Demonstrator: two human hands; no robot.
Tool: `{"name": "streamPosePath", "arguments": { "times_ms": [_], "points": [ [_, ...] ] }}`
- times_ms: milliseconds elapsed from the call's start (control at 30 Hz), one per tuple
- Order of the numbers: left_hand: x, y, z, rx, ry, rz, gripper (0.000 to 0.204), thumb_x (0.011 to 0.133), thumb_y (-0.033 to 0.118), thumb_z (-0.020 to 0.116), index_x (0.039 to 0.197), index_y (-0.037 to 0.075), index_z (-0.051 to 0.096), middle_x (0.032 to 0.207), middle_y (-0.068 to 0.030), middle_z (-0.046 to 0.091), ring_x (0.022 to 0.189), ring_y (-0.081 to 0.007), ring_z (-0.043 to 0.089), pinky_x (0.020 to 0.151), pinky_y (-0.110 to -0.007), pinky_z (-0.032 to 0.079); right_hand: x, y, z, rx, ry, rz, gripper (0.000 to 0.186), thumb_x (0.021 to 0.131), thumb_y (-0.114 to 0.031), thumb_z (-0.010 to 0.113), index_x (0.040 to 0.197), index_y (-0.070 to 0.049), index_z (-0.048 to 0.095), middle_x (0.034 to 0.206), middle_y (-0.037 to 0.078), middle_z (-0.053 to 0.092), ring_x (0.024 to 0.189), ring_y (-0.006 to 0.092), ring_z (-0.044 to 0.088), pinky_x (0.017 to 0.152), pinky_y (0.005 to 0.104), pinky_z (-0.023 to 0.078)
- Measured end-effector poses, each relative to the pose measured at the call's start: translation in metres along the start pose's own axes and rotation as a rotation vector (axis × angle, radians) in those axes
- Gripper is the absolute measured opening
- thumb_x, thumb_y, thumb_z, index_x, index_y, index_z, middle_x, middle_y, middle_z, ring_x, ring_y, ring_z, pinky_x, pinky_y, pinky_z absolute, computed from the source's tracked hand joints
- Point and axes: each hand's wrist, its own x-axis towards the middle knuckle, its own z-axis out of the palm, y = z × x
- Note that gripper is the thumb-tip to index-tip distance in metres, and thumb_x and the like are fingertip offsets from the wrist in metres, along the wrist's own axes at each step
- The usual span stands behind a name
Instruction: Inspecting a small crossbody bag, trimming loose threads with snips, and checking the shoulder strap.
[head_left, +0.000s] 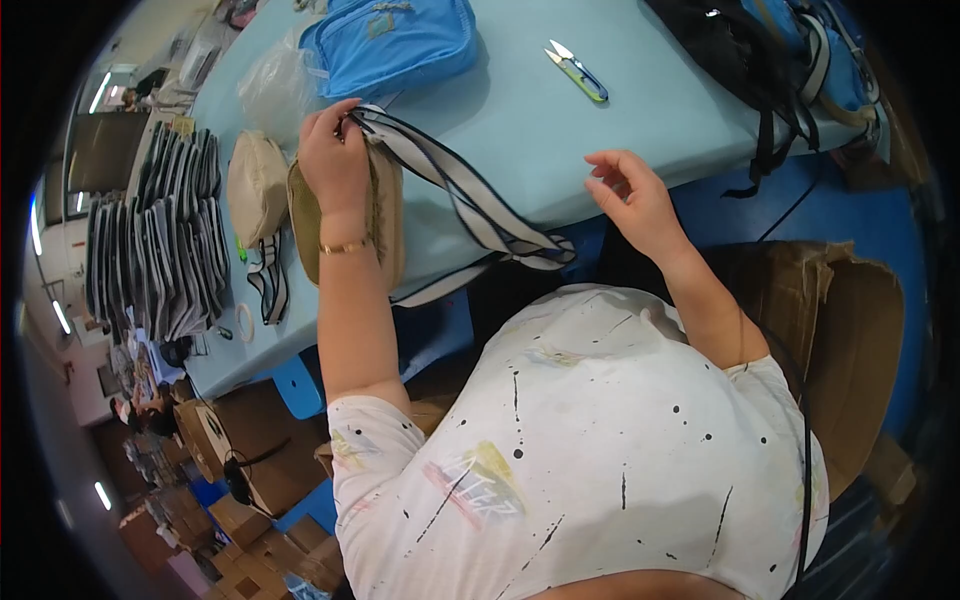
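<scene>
My left hand [335, 165] is closed over the upper end of a beige and olive bag [388, 225], its fingers pinching a striped webbing strap [455, 185] where it meets the bag. From there the white, black-edged strap runs right in a twisted loop, hangs over the table's near edge and trails back toward the bag. To the right, my right hand [630, 200] hovers by the table edge, thumb and fingers apart and slightly curled, with nothing in it. A second beige bag [257, 172] lies to the left, its own strap [267, 280] folded below it.
Thread snips [577, 72] lie on the light-blue table [520, 140]. A blue bag [395, 48] and clear plastic [275, 85] sit behind my left hand. Stacked grey pieces [155, 235] stand far left, a black backpack [735, 60] far right. An open cardboard box [850, 340] is beside me.
</scene>
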Motion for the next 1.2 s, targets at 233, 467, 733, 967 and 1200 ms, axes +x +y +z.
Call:
{"name": "streamPosePath", "arguments": {
  "times_ms": [233, 467, 733, 967, 1200],
  "points": [
    [-0.03, 0.025, -0.005, 0.252, -0.073, 0.221, 0.033, 0.08, 0.01, 0.064, 0.112, 0.005, 0.059, 0.103, -0.014, 0.062, 0.099, -0.031, 0.057, 0.084, -0.039, 0.045, -0.02, 0.018, 0.008, -0.227, -0.461, 0.028, 0.026, 0.082, -0.015, 0.067, 0.106, -0.004, 0.064, 0.096, 0.01, 0.064, 0.085, 0.0212, 0.061, 0.07, 0.0309, 0.05],
    [-0.144, 0.074, -0.048, -0.918, -1.097, -0.416, 0.018, 0.081, 0.004, 0.067, 0.098, 0.001, 0.061, 0.089, -0.0047, 0.062, 0.079, -0.0121, 0.058, 0.072, -0.026, 0.047, -0.043, 0.106, 0.065, -0.513, -0.596, 0.033, 0.054, 0.082, -0.034, 0.067, 0.126, -0.005, 0.055, 0.125, 0.017, 0.057, 0.117, 0.0327, 0.053, 0.098, 0.0386, 0.043],
    [-0.231, 0.049, -0.005, -0.03, -0.718, -0.029, 0.053, 0.069, 0.009, 0.071, 0.118, 0.003, 0.054, 0.114, -0.0151, 0.055, 0.108, -0.0363, 0.05, 0.092, -0.045, 0.042, -0.018, 0.066, 0.084, -0.057, -1.121, 0.167, 0.037, 0.091, -0.034, 0.058, 0.114, -0.006, 0.062, 0.107, 0.016, 0.066, 0.098, 0.0284, 0.062, 0.089, 0.0358, 0.047],
    [-0.242, 0.068, 0.017, -0.094, -0.748, 0.003, 0.044, 0.064, 0.018, 0.074, 0.105, 0.01, 0.061, 0.104, -0.0098, 0.06, 0.104, -0.0308, 0.054, 0.095, -0.049, 0.036, -0.004, -0.008, 0.034, 0.755, -0.903, 0.404, 0.026, 0.094, -0.023, 0.053, 0.106, -0.001, 0.058, 0.1, 0.012, 0.067, 0.095, 0.0196, 0.064, 0.067, 0.0274, 0.053],
    [-0.222, 0.082, -0.021, -0.537, -0.825, -0.493, 0.052, 0.076, 0.021, 0.075, 0.119, 0.002, 0.053, 0.103, -0.0114, 0.057, 0.098, -0.0239, 0.056, 0.084, -0.033, 0.044, 0.027, -0.02, 0.014, 0.678, -0.305, 0.422, 0.03, 0.096, -0.025, 0.049, 0.118, -0.004, 0.051, 0.102, 0.012, 0.066, 0.089, 0.0213, 0.068, 0.056, 0.0238, 0.051]
  ]
}}
